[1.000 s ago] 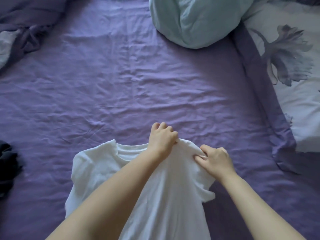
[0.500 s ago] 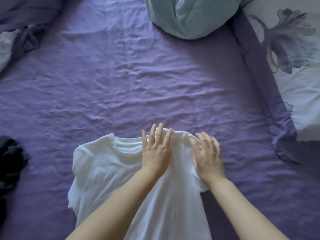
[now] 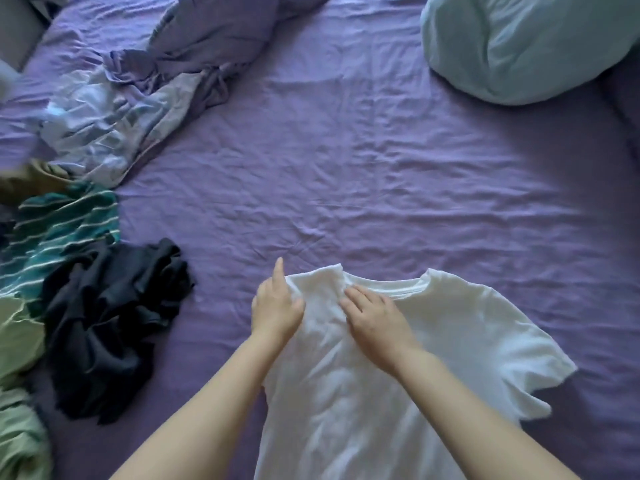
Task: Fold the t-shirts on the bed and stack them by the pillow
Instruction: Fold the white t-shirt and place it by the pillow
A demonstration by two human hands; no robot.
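- A white t-shirt [image 3: 415, 358] is laid flat on the purple bedsheet [image 3: 346, 150], collar pointing away, soft cotton-looking knit with small ripples all over.
- Its left side is folded in toward the middle, so only the right short sleeve is spread out, kinda wing-shaped.
- The left hand [image 3: 277, 306] is set at the folded shoulder edge, fingers loosely curled with the cloth pinched between thumb and fingers.
- The right hand [image 3: 374, 317] is pressed flat just below the collar, fingers released and spread, nothing gripped.
- A crumpled black garment [image 3: 110, 323] is heaped to the left, well apart from the shirt, next to a teal striped top [image 3: 59, 230] and pale green fabric [image 3: 17, 393].
- A bunched purple-and-floral duvet [image 3: 138, 88] is piled at upper left.
- A puffy pale blue pillow [image 3: 519, 46] is seen at upper right.
- The sheet itself is heavily wrinkled, matte.
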